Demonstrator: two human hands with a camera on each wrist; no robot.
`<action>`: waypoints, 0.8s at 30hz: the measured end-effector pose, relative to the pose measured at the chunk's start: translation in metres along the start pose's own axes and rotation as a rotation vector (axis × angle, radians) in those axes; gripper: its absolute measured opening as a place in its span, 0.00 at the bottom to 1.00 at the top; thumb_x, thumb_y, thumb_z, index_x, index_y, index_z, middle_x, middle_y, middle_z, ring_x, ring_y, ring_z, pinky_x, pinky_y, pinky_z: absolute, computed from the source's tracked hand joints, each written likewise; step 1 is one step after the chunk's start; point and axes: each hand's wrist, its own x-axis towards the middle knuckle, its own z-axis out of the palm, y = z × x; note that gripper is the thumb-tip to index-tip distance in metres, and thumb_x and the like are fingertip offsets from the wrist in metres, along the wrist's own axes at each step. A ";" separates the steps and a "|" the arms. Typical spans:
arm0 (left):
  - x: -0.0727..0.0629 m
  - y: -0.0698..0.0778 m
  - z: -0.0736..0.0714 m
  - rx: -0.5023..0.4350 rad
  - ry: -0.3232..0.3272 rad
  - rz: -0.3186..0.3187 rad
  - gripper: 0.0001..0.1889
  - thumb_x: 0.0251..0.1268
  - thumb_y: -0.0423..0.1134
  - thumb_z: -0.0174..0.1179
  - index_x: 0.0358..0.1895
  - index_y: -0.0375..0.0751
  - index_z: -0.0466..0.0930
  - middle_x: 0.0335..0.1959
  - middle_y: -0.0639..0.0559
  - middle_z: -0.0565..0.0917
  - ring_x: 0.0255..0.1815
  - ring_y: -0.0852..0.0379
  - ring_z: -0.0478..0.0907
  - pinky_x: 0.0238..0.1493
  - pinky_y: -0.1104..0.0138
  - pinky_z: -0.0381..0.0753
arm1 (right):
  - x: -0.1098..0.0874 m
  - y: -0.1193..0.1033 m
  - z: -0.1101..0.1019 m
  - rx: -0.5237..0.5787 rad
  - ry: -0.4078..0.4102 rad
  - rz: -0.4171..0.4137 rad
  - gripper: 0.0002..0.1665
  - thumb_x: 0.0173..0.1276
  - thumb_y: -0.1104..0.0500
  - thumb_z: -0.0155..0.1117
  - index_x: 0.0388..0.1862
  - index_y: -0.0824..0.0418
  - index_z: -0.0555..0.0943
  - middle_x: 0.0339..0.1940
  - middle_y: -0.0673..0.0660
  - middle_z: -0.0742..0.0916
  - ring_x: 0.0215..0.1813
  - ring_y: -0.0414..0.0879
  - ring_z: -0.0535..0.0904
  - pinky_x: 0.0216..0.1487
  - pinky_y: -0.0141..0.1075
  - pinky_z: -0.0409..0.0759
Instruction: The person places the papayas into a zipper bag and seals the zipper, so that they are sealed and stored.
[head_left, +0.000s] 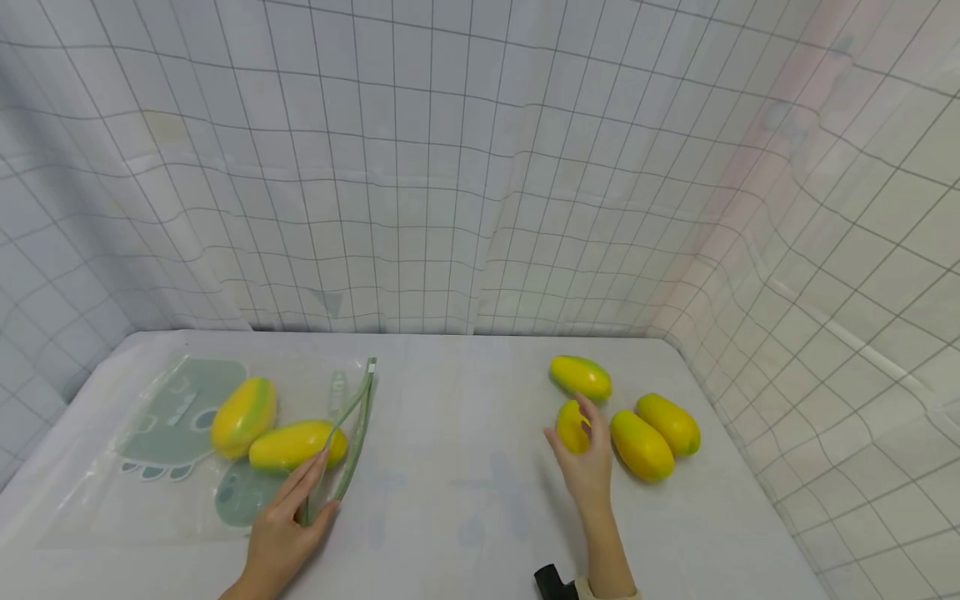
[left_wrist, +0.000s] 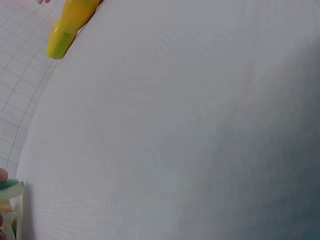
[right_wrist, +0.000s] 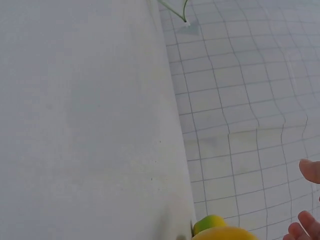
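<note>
In the head view my left hand [head_left: 287, 521] is at the mouth of a clear zip bag [head_left: 97, 521] with a green dinosaur print. Its fingers pinch the green zip strip [head_left: 358, 433], whose two sides stand apart. Two yellow papayas with green ends, one upright-leaning [head_left: 243, 417] and one lying [head_left: 288, 447], are in the bag. My right hand [head_left: 588, 467] reaches over another papaya [head_left: 570, 427], thumb and fingers spread around its near side. The right wrist view shows the thumb [right_wrist: 311, 171] apart from the fingers, nothing between them.
More papayas lie around the right hand: one behind [head_left: 581, 377] and two to the right, a nearer one [head_left: 641, 446] and a farther one [head_left: 670, 423]. A white table [head_left: 450, 400] is bordered by grid-patterned curtains [head_left: 420, 192] at the back and sides.
</note>
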 end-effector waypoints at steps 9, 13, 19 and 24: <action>0.000 0.001 0.000 0.001 -0.010 -0.017 0.35 0.61 0.60 0.49 0.56 0.29 0.73 0.58 0.48 0.75 0.63 0.75 0.60 0.59 0.84 0.57 | -0.007 0.035 -0.008 -0.003 0.055 0.048 0.37 0.47 0.71 0.71 0.58 0.70 0.69 0.56 0.68 0.73 0.59 0.60 0.65 0.60 0.52 0.60; 0.000 0.000 0.000 -0.005 -0.007 -0.012 0.35 0.61 0.60 0.49 0.56 0.29 0.73 0.58 0.47 0.75 0.63 0.75 0.60 0.59 0.84 0.58 | -0.010 0.054 -0.010 -0.018 0.052 0.109 0.38 0.47 0.68 0.73 0.59 0.66 0.69 0.57 0.66 0.72 0.61 0.61 0.63 0.60 0.58 0.58; 0.000 0.000 0.001 -0.005 0.009 0.012 0.34 0.61 0.59 0.50 0.56 0.29 0.73 0.59 0.48 0.74 0.63 0.74 0.61 0.58 0.85 0.58 | -0.011 0.060 -0.010 -0.040 0.047 0.152 0.38 0.47 0.66 0.74 0.59 0.66 0.69 0.56 0.66 0.71 0.59 0.61 0.64 0.60 0.58 0.60; 0.001 0.000 0.002 -0.002 0.031 0.041 0.34 0.62 0.58 0.50 0.55 0.28 0.73 0.57 0.45 0.75 0.63 0.73 0.61 0.58 0.84 0.58 | -0.012 0.064 -0.009 -0.042 0.072 0.202 0.39 0.47 0.66 0.73 0.59 0.68 0.67 0.57 0.67 0.70 0.57 0.60 0.64 0.58 0.55 0.62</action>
